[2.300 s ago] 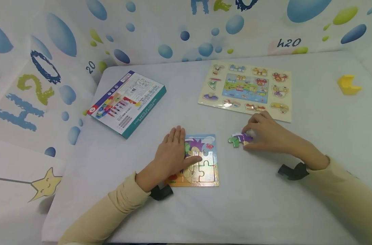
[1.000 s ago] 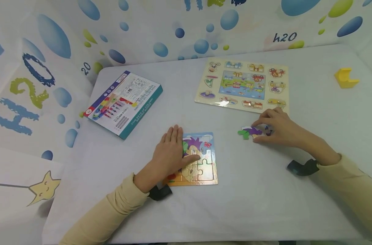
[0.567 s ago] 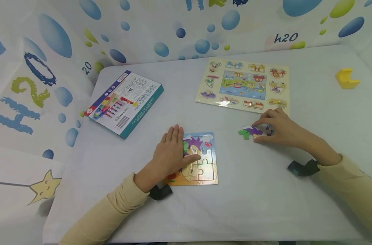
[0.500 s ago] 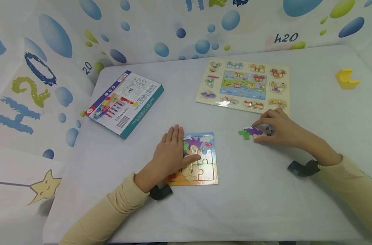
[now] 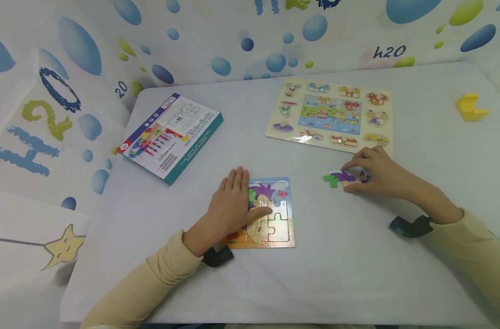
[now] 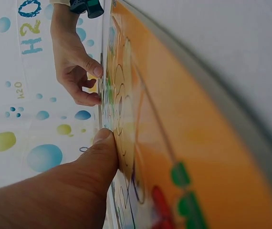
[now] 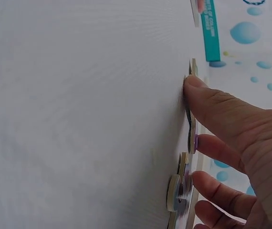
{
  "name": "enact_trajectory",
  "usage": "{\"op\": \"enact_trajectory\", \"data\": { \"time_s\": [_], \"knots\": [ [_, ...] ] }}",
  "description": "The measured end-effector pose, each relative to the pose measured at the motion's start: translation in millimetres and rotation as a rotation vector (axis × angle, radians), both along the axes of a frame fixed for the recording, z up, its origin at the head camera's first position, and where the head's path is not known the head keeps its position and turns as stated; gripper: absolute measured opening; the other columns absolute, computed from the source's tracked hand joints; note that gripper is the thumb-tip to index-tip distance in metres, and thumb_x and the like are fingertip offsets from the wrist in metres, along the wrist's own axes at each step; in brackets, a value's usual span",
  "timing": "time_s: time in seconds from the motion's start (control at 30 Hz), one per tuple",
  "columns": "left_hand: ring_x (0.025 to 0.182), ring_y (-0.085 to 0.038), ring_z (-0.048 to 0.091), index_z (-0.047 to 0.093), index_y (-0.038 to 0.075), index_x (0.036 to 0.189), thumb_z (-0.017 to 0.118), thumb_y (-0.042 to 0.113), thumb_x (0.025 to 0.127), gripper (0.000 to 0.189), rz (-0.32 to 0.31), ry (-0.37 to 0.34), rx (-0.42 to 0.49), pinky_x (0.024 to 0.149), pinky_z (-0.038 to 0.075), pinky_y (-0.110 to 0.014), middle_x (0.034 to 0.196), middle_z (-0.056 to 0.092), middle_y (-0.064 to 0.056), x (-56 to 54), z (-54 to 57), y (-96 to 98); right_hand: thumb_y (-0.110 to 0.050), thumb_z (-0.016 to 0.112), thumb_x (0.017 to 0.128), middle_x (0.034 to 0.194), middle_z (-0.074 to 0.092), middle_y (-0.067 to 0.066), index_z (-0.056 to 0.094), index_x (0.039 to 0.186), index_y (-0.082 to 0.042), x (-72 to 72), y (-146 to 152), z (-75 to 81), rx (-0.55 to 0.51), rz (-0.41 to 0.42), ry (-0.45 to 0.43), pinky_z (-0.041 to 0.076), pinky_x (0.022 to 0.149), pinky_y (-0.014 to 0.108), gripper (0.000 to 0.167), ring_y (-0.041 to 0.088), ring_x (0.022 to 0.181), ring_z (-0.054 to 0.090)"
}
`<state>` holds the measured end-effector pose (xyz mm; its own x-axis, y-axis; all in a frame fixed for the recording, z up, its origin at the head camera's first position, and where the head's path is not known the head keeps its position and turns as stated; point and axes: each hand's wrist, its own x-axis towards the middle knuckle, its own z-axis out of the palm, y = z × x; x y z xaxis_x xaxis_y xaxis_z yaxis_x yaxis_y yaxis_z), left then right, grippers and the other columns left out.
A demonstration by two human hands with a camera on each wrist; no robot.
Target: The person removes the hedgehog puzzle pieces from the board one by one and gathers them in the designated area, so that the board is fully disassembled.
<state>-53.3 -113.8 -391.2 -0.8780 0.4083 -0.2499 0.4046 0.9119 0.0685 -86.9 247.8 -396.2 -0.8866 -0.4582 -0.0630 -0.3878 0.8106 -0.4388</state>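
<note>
At the centre of the head view, with left hand (image 5: 229, 205) laid flat over the left part of a square, shiny puzzle board (image 5: 291, 228) printed in blue and orange: fingers straight, thumb spread across the picture, gripping nothing. Right of centre, with right hand (image 5: 385, 178) curved low over the white table (image 5: 316, 283), thumb and a finger drawn in to pinch opposite edges of a green, purple and white jigsaw piece (image 5: 343, 177), well apart from the board. Cannot tell whether lifted or lying flat.

Could lose the jigsaw piece, given so shallow a hold on thin edges; could knock a dark-patterned neighbouring piece (image 5: 364, 175) askew, with the other fingers curled so close; could let the board slip if pressed unevenly.

In the right wrist view, lower centre: pale-edged loose pieces (image 7: 173, 193), overlapping or side by side, mostly hidden in the head view behind the right hand. In the left wrist view, the board's grey side edge, not to be made out from above.
</note>
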Motion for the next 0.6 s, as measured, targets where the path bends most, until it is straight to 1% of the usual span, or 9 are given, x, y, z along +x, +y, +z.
{"op": "enact_trajectory", "data": {
  "time_s": [0.13,0.23,0.33,0.4,0.53,0.57,0.6],
  "knots": [
    [0.148,-0.038,0.017,0.018,-0.006,0.152,0.048,0.073,0.087,0.107,-0.003,-0.007,-0.010,0.119,0.022,-0.047,0.160,0.018,-0.024,0.1,1.0,0.7,-0.039,0.082,0.077,0.110,0.057,0.009,0.072,0.113,-0.015,0.4,0.0,0.5,0.007,0.001,0.003,0.038,0.079,0.041,0.045,0.028,0.105,0.038],
    [0.148,-0.038,0.017,0.018,-0.006,0.152,0.047,0.073,0.087,0.107,0.000,-0.008,-0.012,0.119,0.022,-0.047,0.160,0.018,-0.024,0.4,0.3,0.2,-0.039,0.083,0.077,0.110,0.057,0.008,0.071,0.113,-0.015,0.0,-1.1,0.4,0.010,0.013,0.022,0.036,0.082,0.043,0.045,0.030,0.107,0.038],
    [0.149,-0.037,0.017,0.018,-0.007,0.152,0.047,0.073,0.087,0.107,0.001,-0.006,-0.007,0.119,0.022,-0.047,0.160,0.018,-0.024,1.1,-0.6,-0.9,-0.035,0.085,0.074,0.108,0.059,0.009,0.071,0.110,-0.013,-0.5,-4.1,-0.2,-0.012,0.050,0.089,0.034,0.086,0.046,0.045,0.032,0.108,0.039],
    [0.149,-0.037,0.016,0.018,-0.007,0.152,0.046,0.073,0.087,0.107,0.000,-0.011,0.000,0.119,0.022,-0.047,0.160,0.018,-0.024,1.1,-0.6,-0.7,-0.035,0.087,0.071,0.108,0.059,0.008,0.071,0.110,-0.013,0.4,-6.9,0.4,-0.015,0.078,0.126,0.032,0.087,0.049,0.048,0.033,0.110,0.039],
    [0.149,-0.037,0.015,0.017,-0.007,0.152,0.045,0.074,0.088,0.107,-0.005,-0.017,-0.001,0.119,0.021,-0.046,0.160,0.016,-0.024,0.5,0.3,-0.1,-0.042,0.088,0.067,0.113,0.057,0.007,0.070,0.113,-0.015,3.7,-17.4,8.4,0.022,0.120,0.147,0.031,0.087,0.053,0.056,0.035,0.115,0.038],
    [0.149,-0.037,0.015,0.017,-0.007,0.152,0.044,0.074,0.088,0.107,-0.004,-0.019,-0.004,0.119,0.020,-0.046,0.160,0.016,-0.024,0.4,0.7,-0.2,-0.043,0.087,0.068,0.113,0.057,0.008,0.070,0.114,-0.015,4.4,-21.5,11.5,0.030,0.126,0.149,0.032,0.086,0.053,0.056,0.034,0.115,0.038],
    [0.149,-0.037,0.014,0.016,-0.007,0.152,0.044,0.074,0.088,0.107,-0.005,-0.019,-0.011,0.119,0.020,-0.046,0.160,0.016,-0.024,0.4,1.4,-0.6,-0.041,0.087,0.068,0.113,0.058,0.008,0.069,0.113,-0.014,4.4,-26.2,14.3,0.024,0.139,0.170,0.033,0.085,0.053,0.056,0.034,0.115,0.039]
  ]
}}
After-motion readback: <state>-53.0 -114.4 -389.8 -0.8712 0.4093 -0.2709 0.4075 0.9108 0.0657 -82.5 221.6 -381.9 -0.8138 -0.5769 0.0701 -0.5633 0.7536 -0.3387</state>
